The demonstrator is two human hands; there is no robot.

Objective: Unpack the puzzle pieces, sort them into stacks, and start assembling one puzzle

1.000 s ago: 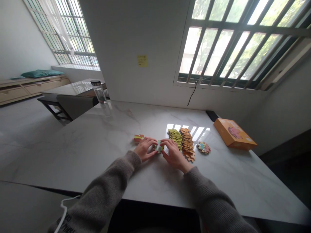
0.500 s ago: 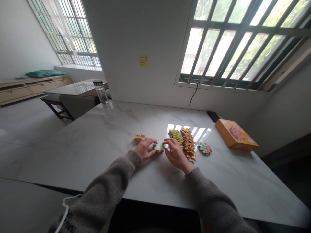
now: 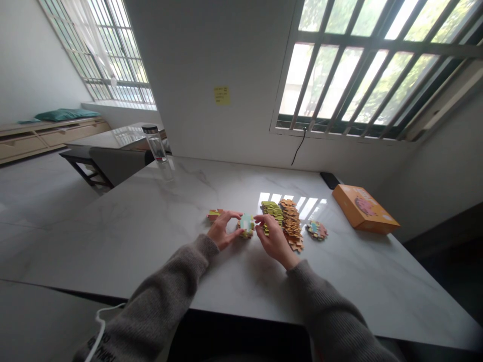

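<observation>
Two bare hands in grey knit sleeves work over a white, grey-veined marble-look table [image 3: 151,226], in front of a wall with a barred window [image 3: 350,70].

The left hand [image 3: 222,232] has its thumb and fingers curved around the left side of a small stack of jigsaw puzzle pieces [image 3: 246,225]; its grip is partly closed, holding the stack. The stack lies on the table between the hands, its top pale green and white. The right hand [image 3: 272,241] is at the stack's right side, its grip loosely open, thumb and index finger a little apart; whether the fingertips touch the stack is too small to tell.

Just beyond the left hand is a red and yellow cluster of puzzle pieces [image 3: 215,214]. To the right, a row of green-edged puzzle pieces [image 3: 271,211] and a longer row of orange puzzle pieces [image 3: 292,226] stand side by side, partly behind the right hand. Further right lies a multicoloured pile of puzzle pieces [image 3: 317,230], and beyond it an orange box [image 3: 364,208] with a pink picture.

A black smartphone [image 3: 329,180] lies near the box, by the wall. A clear bottle [image 3: 155,145] with a dark lid stands upright at the table's far left corner. A yellow sticky note [image 3: 222,95] is on the wall.
</observation>
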